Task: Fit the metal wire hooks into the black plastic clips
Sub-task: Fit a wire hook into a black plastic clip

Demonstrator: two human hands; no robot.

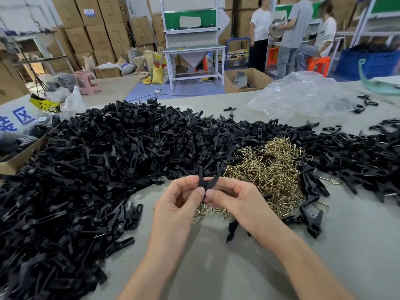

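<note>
Huge heap of black clips (91, 169) left of and beyond both hands. Brass wire hooks pile (266, 169) just beyond right hand (233, 202). Left hand (179, 202) and right hand pinch one black clip (208, 181) together, thumbs touching.

Both hands, left hand (179, 198) and right hand (233, 198), pinch a black clip (208, 180) above the brass hooks (266, 169).

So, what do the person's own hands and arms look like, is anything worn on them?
The left hand and the right hand are bare, without gloves, and no ring shows. Both forearms are bare down to the picture's bottom edge: no sleeve, watch or bracelet in view. The nails are short and plain.
</note>
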